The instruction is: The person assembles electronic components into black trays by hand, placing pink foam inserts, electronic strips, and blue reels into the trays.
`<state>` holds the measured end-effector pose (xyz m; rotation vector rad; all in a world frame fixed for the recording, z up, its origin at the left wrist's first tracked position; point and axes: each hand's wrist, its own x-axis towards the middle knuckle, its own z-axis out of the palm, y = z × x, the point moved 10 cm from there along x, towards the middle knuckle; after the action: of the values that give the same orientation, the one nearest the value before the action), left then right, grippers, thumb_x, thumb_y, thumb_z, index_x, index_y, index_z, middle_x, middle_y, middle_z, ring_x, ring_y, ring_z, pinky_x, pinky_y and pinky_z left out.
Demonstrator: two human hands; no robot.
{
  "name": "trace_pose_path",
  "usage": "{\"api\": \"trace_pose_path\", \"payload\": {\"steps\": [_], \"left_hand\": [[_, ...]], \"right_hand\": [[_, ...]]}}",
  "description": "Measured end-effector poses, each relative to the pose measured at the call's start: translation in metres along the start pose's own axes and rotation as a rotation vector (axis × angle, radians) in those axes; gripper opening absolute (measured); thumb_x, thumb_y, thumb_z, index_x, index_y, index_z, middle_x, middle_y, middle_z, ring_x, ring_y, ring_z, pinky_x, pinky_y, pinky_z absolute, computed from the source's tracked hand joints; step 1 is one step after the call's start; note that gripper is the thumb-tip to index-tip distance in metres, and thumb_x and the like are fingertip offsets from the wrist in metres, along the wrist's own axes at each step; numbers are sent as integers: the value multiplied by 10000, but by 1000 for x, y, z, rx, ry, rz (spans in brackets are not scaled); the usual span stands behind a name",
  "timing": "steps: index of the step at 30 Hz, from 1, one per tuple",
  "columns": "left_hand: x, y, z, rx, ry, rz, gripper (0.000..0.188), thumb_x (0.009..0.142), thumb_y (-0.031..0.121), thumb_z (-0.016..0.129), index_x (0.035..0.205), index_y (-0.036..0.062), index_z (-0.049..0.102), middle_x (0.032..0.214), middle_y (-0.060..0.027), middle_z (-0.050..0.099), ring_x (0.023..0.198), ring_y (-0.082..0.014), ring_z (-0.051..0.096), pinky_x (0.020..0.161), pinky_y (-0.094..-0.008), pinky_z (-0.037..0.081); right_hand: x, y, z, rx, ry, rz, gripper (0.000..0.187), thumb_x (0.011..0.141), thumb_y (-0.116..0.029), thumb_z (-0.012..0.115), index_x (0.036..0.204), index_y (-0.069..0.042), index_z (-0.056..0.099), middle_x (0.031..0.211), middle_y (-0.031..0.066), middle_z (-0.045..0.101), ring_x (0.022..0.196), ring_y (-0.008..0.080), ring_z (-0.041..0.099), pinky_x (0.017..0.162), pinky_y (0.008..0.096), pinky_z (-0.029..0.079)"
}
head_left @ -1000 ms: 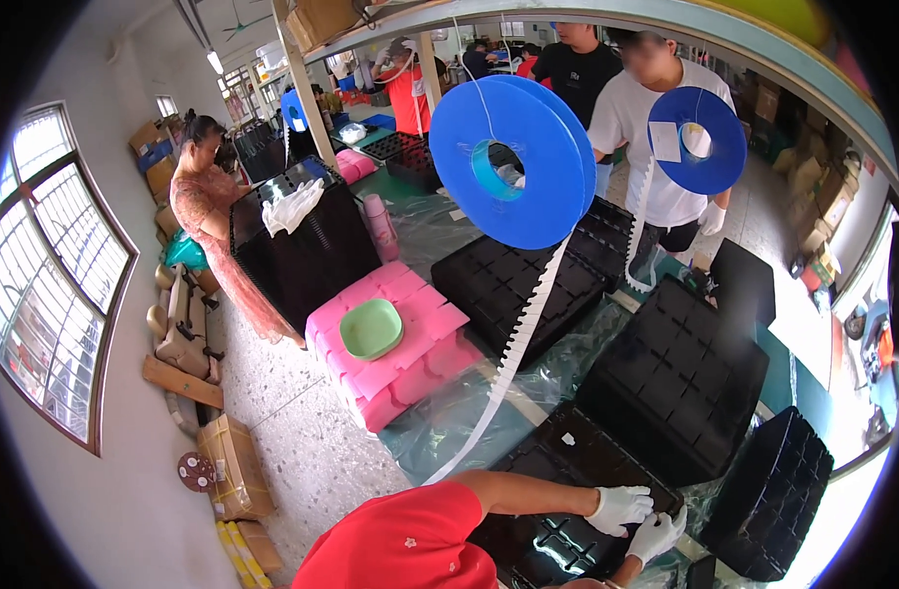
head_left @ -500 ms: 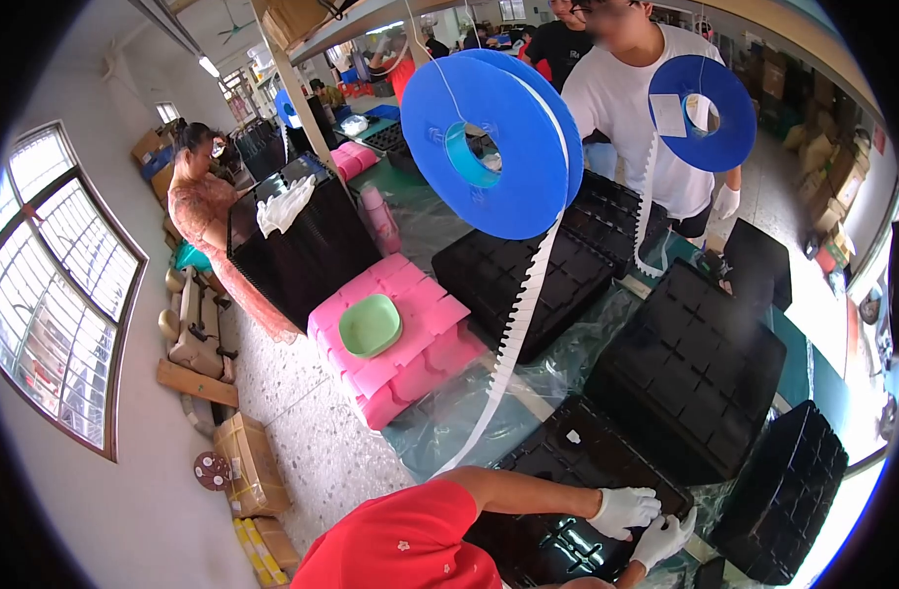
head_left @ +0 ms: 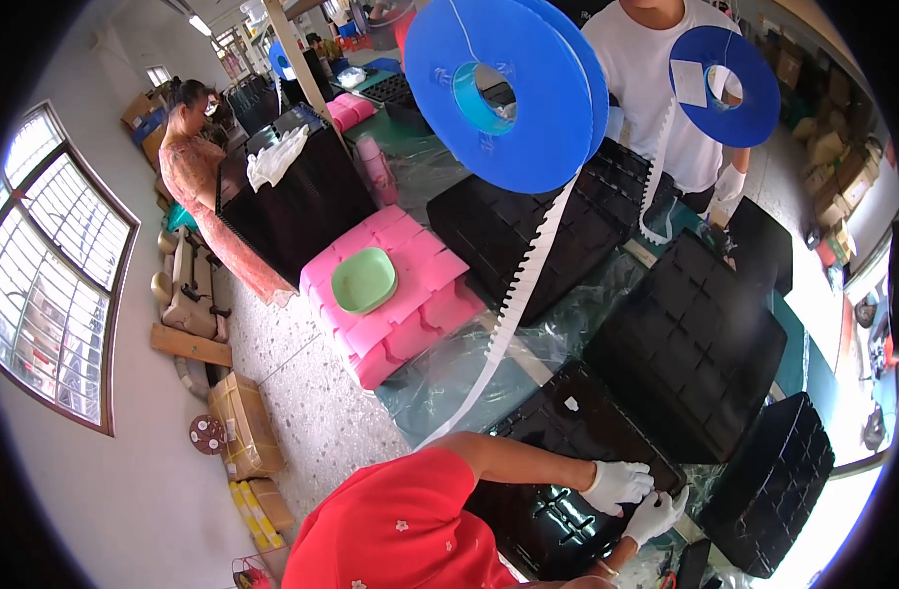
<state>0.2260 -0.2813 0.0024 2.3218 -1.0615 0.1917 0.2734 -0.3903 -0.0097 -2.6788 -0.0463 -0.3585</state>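
Both of my hands wear white gloves and work close together at the right end of a glossy black plastic tray [head_left: 528, 432] on the bench. My left hand [head_left: 618, 486] lies palm down over the tray's corner, its fingers bent and drawn together. Just to the right, my right hand [head_left: 655, 517] has closed fingers at the tray's rim. Whatever sits between the fingertips is hidden or too small to make out. A small white piece [head_left: 571, 403] rests on the tray's far part. A white toothed strip [head_left: 518, 309] hangs from a blue reel [head_left: 557, 108] and passes behind my red sleeve.
Stacked black trays [head_left: 685, 344] stand beyond my hands, with another black stack [head_left: 773, 486] at right. Pink foam blocks [head_left: 390, 339] carry a green bowl [head_left: 364, 281]. A second blue reel [head_left: 700, 108] hangs near a co-worker in white [head_left: 646, 69]. Another person [head_left: 196, 187] stands at left.
The view has shifted, so the reels and trays sit slightly higher in the picture. My hands stay at the same tray corner.
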Motion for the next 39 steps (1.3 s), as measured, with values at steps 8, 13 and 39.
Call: {"api": "trace_pose_path", "payload": {"steps": [8,13,39], "left_hand": [[-1,5,-8,-17,-22,-10,384,708,353,708,938,47,693,1153,-126,599,1211,-285,475,1058,-445,318],[-3,9,-3,-3,-45,-27,402,717,349,702,971,37,693,1204,-137,588,1250,-292,452,1089,-467,290],[-105,94,-74,-22,153,-61,474,795,230,688,1203,6,596,1363,-129,498,1342,-316,406,1126,-444,319]], "right_hand": [[2,1,-4,-2,9,10,110,766,-78,647,752,27,676,1395,183,532,1239,359,522,1002,393,448],[2,1,-3,18,30,-10,118,761,-84,652,735,30,671,1382,201,539,1218,374,538,996,398,455],[3,0,7,67,-27,33,82,738,-87,698,742,-6,709,1387,185,533,1219,368,528,1007,404,447]]}}
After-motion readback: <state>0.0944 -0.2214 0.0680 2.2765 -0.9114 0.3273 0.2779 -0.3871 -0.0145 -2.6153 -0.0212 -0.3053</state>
